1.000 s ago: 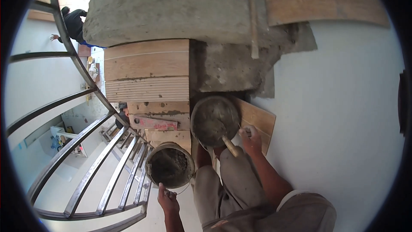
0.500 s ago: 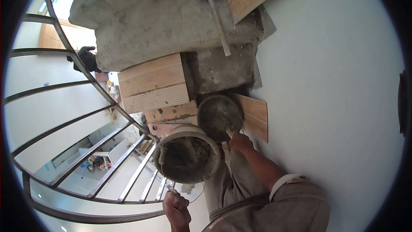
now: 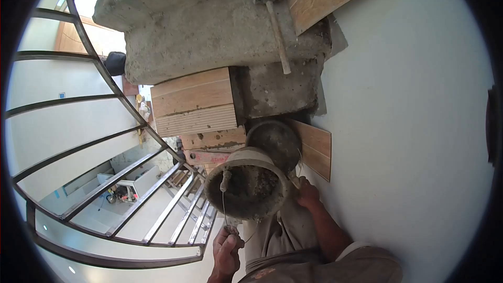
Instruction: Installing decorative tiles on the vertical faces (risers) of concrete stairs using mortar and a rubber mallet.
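My left hand (image 3: 226, 251) is closed on the wire handle of a mortar-crusted bucket (image 3: 209, 191), lifted just above it with dark residue inside. Behind it, partly hidden, is a second bucket (image 3: 267, 136) with grey mortar. My right hand (image 3: 309, 194) is closed round a pale wooden tool handle (image 3: 294, 181) beside the two buckets; the tool's head is hidden by the near bucket.
A metal railing (image 3: 84, 31) curves along the left, above a drop. Ahead are concrete steps (image 3: 188, 31), a mallet (image 3: 276, 31), wood-look tiled treads (image 3: 188, 94) and a leaning tile (image 3: 314, 147). A white wall (image 3: 408, 126) fills the right; a dark-clothed person (image 3: 115, 64) is partly visible behind the railing.
My left hand has raised the near bucket rightward, over part of the far one. My right hand has closed on the wooden handle. The view has rotated and the other person is more hidden.
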Motion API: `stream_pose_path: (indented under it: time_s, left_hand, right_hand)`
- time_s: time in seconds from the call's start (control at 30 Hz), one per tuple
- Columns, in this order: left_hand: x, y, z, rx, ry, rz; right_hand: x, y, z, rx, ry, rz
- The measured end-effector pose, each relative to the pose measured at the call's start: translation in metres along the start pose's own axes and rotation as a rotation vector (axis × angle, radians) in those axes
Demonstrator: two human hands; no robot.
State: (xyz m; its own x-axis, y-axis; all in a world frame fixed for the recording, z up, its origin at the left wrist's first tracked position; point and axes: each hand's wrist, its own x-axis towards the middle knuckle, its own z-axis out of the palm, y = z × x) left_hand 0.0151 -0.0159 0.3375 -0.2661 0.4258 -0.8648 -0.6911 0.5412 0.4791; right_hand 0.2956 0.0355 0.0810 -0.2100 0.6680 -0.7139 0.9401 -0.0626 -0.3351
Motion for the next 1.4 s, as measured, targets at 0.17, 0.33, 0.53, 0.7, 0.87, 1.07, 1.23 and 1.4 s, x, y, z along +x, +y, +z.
stream_pose_path:
  time_s: [0.17,0.33,0.53,0.7,0.87,1.07,1.23,1.4]
  left_hand:
    - [0.015,-0.016,0.004,0.043,-0.132,0.041]
    - [0.01,-0.021,-0.002,0.045,-0.058,0.001]
    - [0.0,-0.021,-0.006,0.032,-0.049,-0.002]
    - [0.006,-0.031,-0.011,0.133,-0.084,0.022]
    - [0.031,-0.027,0.006,0.311,-0.095,0.096]
    - [0.057,-0.043,0.019,0.423,-0.199,-0.04]
    - [0.065,-0.046,0.027,0.367,-0.262,0.036]
    - [0.062,-0.036,0.035,0.323,-0.299,0.03]
  right_hand:
    - [0.014,0.021,0.035,-0.019,-0.099,0.203]
    - [0.019,0.02,0.026,-0.022,-0.088,0.278]
    - [0.02,0.018,0.03,0.096,-0.021,0.233]
    - [0.029,0.022,0.01,0.193,0.103,0.085]
    - [0.04,0.012,-0.028,0.164,0.045,0.065]
    - [0.034,-0.013,-0.05,0.336,0.161,0.016]
    - [0.031,0.012,-0.05,0.363,0.059,0.133]
    - [0.01,-0.006,-0.07,0.39,0.023,0.107]
